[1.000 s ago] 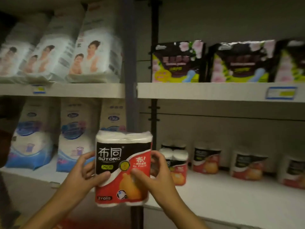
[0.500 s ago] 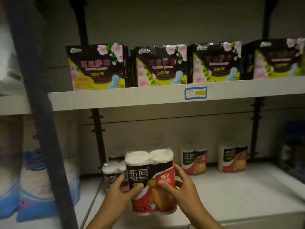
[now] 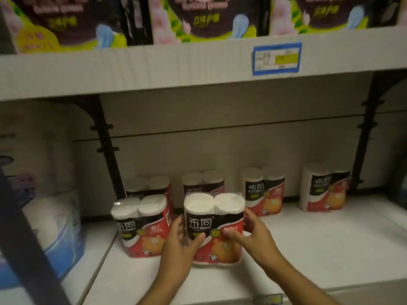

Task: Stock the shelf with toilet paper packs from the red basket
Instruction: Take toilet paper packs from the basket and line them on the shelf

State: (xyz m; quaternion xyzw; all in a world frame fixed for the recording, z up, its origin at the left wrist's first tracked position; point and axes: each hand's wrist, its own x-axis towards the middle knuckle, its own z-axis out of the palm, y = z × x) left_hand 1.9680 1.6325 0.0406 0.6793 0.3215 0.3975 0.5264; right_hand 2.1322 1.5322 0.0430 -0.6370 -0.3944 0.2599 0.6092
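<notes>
A two-roll toilet paper pack [image 3: 214, 227] with a black and red wrapper stands upright on the white lower shelf [image 3: 319, 249]. My left hand [image 3: 179, 245] grips its left side with the thumb across the front. My right hand [image 3: 253, 236] grips its right side the same way. Another pack [image 3: 141, 227] stands just to its left. Several more packs line the back of the shelf, among them one [image 3: 263, 191] behind the held pack and one [image 3: 324, 188] further right. The red basket is out of view.
The upper shelf [image 3: 154, 69] hangs low overhead with a blue price tag [image 3: 277, 58] and dark floral packets [image 3: 204, 18] on it. A black upright [image 3: 28, 249] crosses the left foreground. Blue-and-white packs [image 3: 55, 227] sit in the left bay.
Both hands carried the pack forward and down onto the lower shelf, beside the front-left pack. The view closed in on the shelf.
</notes>
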